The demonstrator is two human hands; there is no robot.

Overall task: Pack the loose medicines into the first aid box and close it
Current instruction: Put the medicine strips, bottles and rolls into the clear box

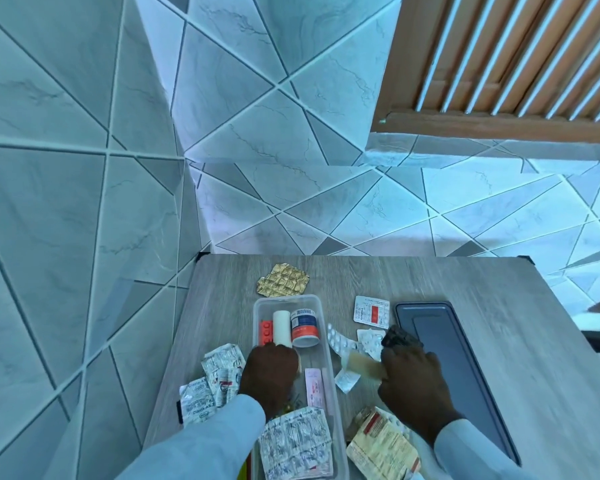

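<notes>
A clear plastic first aid box (321, 308) lies open on the wooden table. Inside it are a white roll (282, 327), a white tub with a blue and orange label (304, 328), an orange blister strip (266, 333), a pink sachet (314, 386) and a large silver pill sheet (294, 445). My left hand (269, 372) reaches into the box with fingers closed around the lower end of the white roll. My right hand (411, 386), just right of the box, pinches a dark blurred object (397, 336) above loose silver blister strips (342, 341). The grey lid (465, 368) lies flat on the right.
A gold foil strip (283, 280) lies behind the box. A white and red pill card (371, 311) sits near the lid. Crumpled silver strips (219, 375) lie left of the box, beige packets (381, 445) at the front right. Tiled floor surrounds the table.
</notes>
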